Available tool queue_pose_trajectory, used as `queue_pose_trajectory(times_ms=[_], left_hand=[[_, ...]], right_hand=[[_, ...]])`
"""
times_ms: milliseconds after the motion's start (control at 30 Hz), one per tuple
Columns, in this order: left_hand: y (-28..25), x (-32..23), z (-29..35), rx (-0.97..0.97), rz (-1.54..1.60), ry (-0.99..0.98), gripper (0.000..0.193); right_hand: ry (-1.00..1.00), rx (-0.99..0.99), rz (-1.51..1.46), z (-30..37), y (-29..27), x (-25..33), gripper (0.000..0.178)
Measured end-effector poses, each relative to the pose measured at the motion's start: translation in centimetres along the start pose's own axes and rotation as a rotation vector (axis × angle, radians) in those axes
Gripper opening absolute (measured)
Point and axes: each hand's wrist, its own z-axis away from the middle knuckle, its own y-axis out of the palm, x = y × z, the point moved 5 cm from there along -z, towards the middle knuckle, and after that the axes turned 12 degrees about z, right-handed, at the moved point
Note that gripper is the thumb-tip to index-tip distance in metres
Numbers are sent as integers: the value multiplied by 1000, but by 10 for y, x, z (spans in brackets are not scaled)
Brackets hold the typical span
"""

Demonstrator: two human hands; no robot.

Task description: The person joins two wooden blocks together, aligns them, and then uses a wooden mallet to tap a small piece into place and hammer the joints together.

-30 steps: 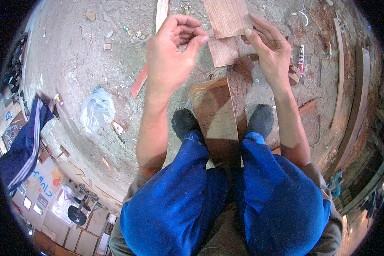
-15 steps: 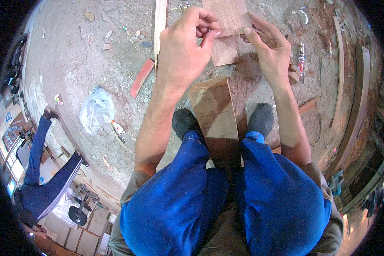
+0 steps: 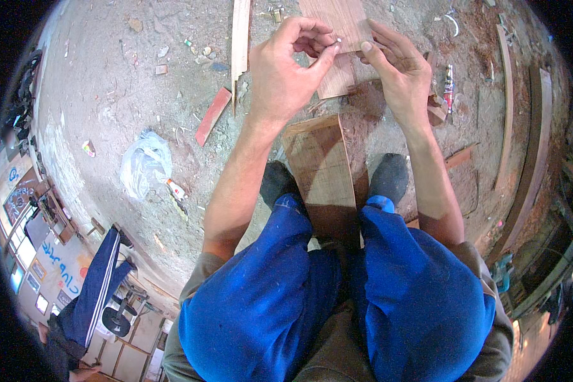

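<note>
My right hand (image 3: 402, 71) holds a thin wooden board (image 3: 335, 20) by its near right corner, thumb on top and fingers beneath. At the board's near edge, my left hand (image 3: 288, 71) is closed in a pinch. A tiny pale tip shows between its thumb and forefinger, too small to name. Below the held board lies another piece of wood (image 3: 337, 77), partly covered by it. A larger wooden piece (image 3: 321, 156) with a squared end stands between my feet, its lower part in shadow.
On the dirt floor left are a reddish wood strip (image 3: 213, 116), a long pale strip (image 3: 240, 38), a clear plastic bag (image 3: 143, 167) and a small bottle (image 3: 175, 188). A tube (image 3: 449, 89) and long planks (image 3: 538, 137) lie right. Another person (image 3: 95, 286) is at lower left.
My left hand has shifted slightly right, its pinched fingertips now over the board's near edge. My right hand keeps its hold. The other person has moved, their legs now closer together.
</note>
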Motion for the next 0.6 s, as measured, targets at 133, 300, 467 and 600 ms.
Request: queue_pose_trajectory(times_ms=[133,300,467,600], left_hand=[[0,1,5,-26,-47,35,24],[0,20,13,-135,1,11,13],[3,25,21,-164,88,55,13],[4,30,23,-220,126,-21,14]], right_hand=[[28,11,32,0,-2,1,39],[16,4,17,0,-1,1,39],[2,0,34,-2,-2,2,39],[-11,5,-1,-2,-1,-1,39]])
